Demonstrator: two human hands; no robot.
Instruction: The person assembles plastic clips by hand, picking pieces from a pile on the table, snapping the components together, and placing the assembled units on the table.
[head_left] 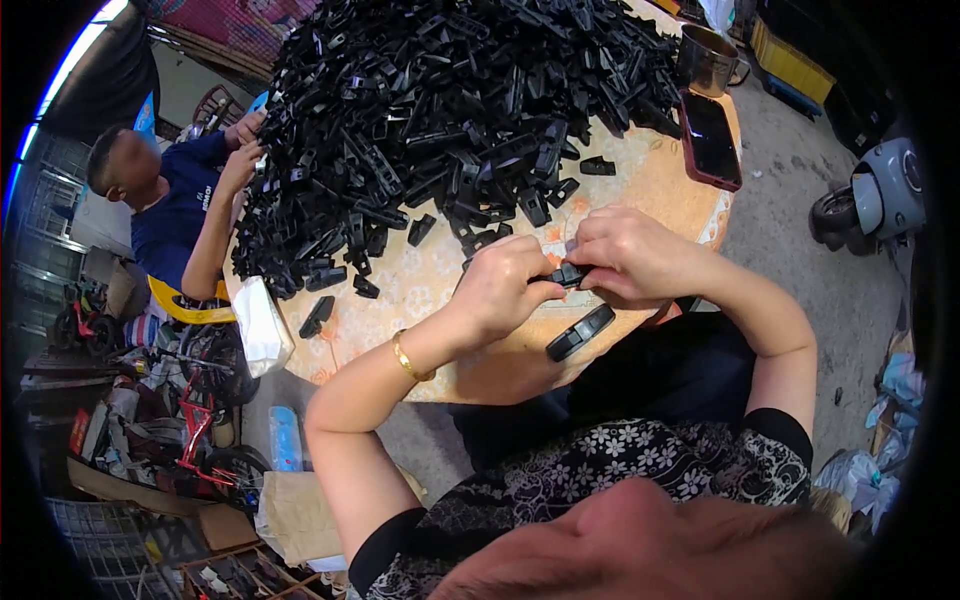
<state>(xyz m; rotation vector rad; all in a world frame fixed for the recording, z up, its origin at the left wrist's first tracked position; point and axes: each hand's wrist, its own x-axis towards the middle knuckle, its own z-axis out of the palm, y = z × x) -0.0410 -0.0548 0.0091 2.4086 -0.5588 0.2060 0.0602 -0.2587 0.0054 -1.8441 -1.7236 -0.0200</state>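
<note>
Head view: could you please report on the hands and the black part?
Left hand and right hand both pinching black part. Loose black piece on table nearby. Black heap beyond; nothing visibly blocking.

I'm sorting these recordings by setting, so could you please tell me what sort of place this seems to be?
Probably a small informal workshop, perhaps at a home: a heap of black parts covers much of a table, while a red bike and a scooter stand nearby.

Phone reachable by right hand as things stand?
Probably yes: only bare tablecloth lies between the right hand and the phone, though that hand is pinching a black part.
</note>
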